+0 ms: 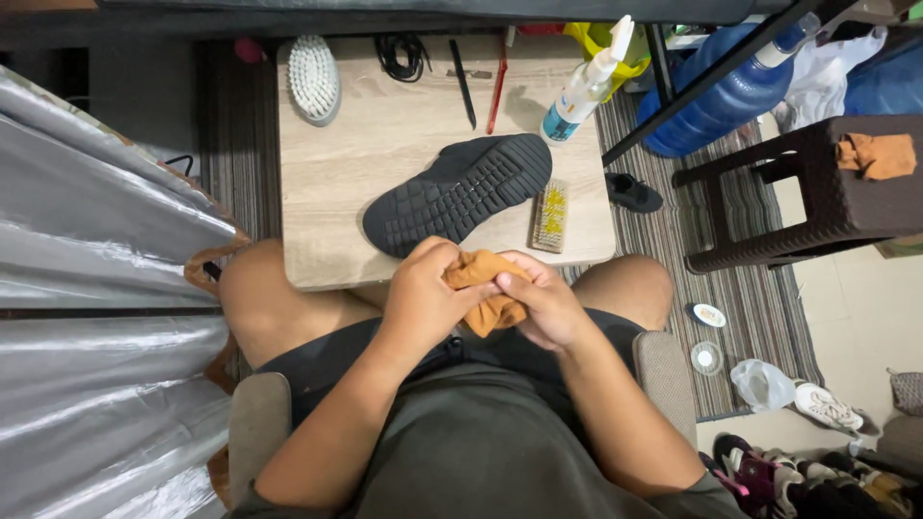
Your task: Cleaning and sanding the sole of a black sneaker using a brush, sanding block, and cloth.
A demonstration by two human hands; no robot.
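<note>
Item: orange cloth (pixel 486 288), bunched and held over the lap at the near edge of the counter (pixel 327 192). Both hands are closed on it — left hand (pixel 423 298) gripping the upper fold, right hand (pixel 550 306) pinching the lower part, knuckles nearly touching. Adjacent: black shoe (pixel 460 192), sole up, lying diagonally on the counter just beyond the hands; small yellow-bristled brush (pixel 551 215) beside its heel end; white spray bottle (pixel 586 86) standing further back; white oval brush (pixel 314 77), black laces (pixel 402 53) and two thin sticks at the far edge. Risks, as judged: the shoe's toe lies close to the near edge — a nudge from the wrists could tip it into the lap; a reach forward could knock the tall bottle over; a loose fold of cloth could slip from the grip.
</note>
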